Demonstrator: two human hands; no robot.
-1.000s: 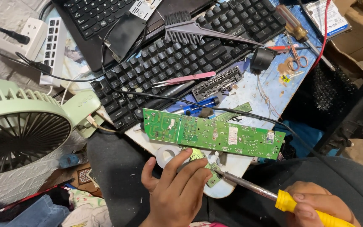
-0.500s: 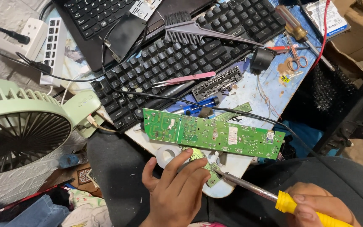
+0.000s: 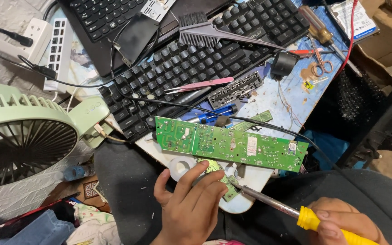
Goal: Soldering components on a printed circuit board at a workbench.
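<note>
the small green board (image 3: 221, 180) is pinned flat at the near edge of the tabletop (image 3: 268, 97) by the spread fingers of the left hand (image 3: 189, 204), just below the long green circuit board (image 3: 230, 146). the soldering iron (image 3: 291, 212) is gripped by its yellow handle in the closed right hand (image 3: 341, 224), tip touching the small board. fingertips could get burned (they're right beside the hot tip), and the board could be nudged off that edge. the joint itself can't be made out, most of the small board is covered, and the right hand is cut off by the frame.
</note>
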